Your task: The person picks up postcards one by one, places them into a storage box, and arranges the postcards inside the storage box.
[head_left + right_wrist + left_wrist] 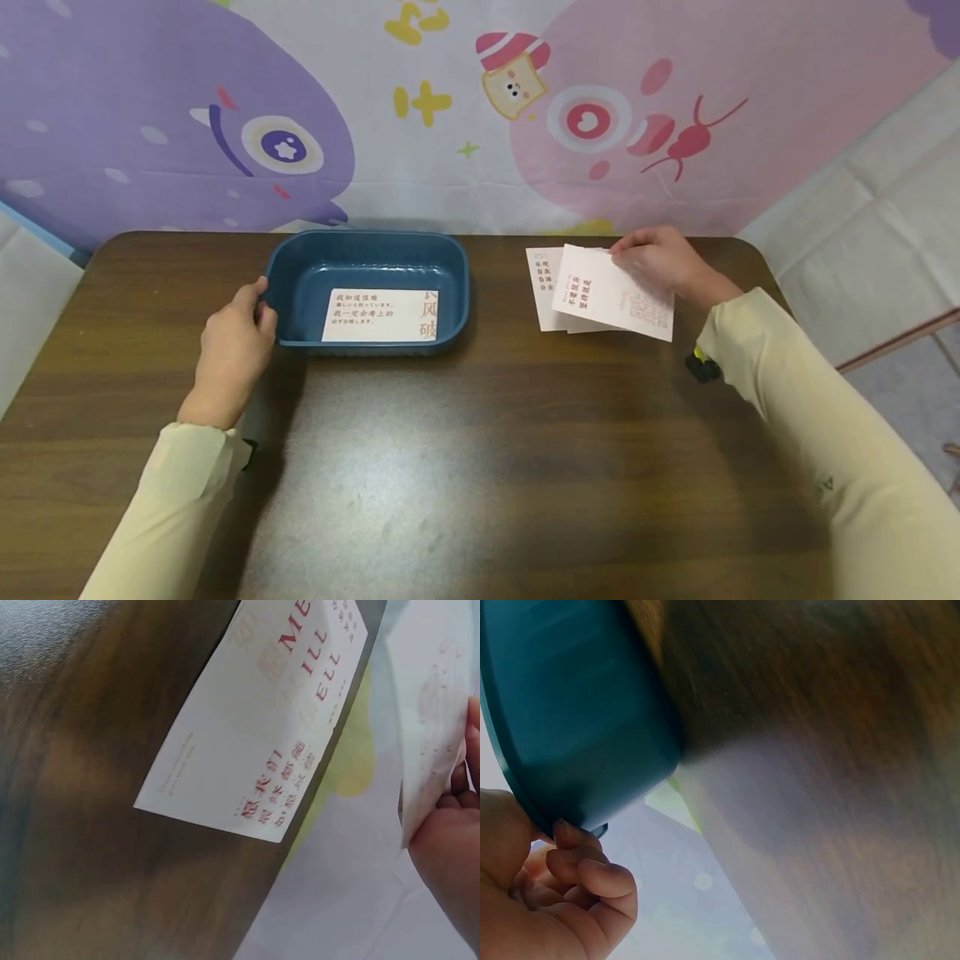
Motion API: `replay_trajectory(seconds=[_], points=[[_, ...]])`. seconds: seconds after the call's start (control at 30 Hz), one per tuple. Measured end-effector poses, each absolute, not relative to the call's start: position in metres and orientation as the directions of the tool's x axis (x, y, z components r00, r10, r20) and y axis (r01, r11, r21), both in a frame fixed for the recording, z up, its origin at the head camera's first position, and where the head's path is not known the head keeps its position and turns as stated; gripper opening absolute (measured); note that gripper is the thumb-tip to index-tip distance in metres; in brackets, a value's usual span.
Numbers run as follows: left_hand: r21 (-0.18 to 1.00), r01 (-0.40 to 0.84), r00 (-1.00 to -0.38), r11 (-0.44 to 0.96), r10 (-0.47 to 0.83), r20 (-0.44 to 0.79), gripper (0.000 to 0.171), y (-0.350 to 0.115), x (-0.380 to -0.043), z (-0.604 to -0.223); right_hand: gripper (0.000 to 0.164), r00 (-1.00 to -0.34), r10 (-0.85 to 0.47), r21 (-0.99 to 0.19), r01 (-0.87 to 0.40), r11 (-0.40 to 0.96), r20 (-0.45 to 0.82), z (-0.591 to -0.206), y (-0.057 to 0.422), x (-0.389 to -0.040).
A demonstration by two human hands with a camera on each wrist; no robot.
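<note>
A blue plastic basin (367, 348) stands at the back left of the table. At its left end my left hand (237, 348) grips the rim; in the left wrist view the fingers (606, 879) curl against the basin's end. Inside the basin lies a white printed card (375, 317). To the right, my right hand (667, 265) pinches another printed card (600, 287) by its upper edge. The right wrist view shows this held card (431, 712) raised and tilted over the table. Below it, more printed cards (546, 304) lie overlapping near the back edge.
The brown wooden table (480, 467) reaches back to a cartoon-printed cloth (435, 167) hung behind it. A pale curtain (885, 192) hangs on the right. Light sleeves (795, 375) cover both forearms.
</note>
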State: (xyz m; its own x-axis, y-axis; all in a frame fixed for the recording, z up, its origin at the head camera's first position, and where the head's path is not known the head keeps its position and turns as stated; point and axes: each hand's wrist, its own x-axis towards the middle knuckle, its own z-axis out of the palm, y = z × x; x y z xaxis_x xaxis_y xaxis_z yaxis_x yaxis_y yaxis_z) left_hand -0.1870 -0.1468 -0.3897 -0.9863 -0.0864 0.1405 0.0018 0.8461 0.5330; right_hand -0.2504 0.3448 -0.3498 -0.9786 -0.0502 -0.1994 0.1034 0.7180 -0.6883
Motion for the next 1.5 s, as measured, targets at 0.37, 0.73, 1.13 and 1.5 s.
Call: replay_trajectory(seconds=[0.37,0.73,1.13,1.5], points=[[0.536,-0.016,-0.989,0.844,-0.094,0.118,0.047,-0.146,-0.186,-0.389,0.028,-0.973,-0.170,-0.700,-0.014,0.714,-0.154,-0.344,0.323,-0.250],[0.536,-0.020,-0.989,0.844,-0.096,0.113,0.047,-0.146,-0.186,-0.389,0.026,-0.958,-0.216,-0.718,-0.017,0.696,-0.187,-0.337,0.308,-0.253],[0.535,-0.036,-0.989,0.844,-0.106,0.100,0.048,-0.147,-0.188,-0.390,0.028,-0.952,-0.232,-0.724,-0.016,0.689,-0.200,-0.332,0.296,-0.257],[0.540,-0.047,-0.989,0.841,-0.114,0.091,0.048,-0.147,-0.188,-0.391,0.028,-0.948,-0.250,-0.714,-0.035,0.699,-0.198,-0.328,0.283,-0.260]])
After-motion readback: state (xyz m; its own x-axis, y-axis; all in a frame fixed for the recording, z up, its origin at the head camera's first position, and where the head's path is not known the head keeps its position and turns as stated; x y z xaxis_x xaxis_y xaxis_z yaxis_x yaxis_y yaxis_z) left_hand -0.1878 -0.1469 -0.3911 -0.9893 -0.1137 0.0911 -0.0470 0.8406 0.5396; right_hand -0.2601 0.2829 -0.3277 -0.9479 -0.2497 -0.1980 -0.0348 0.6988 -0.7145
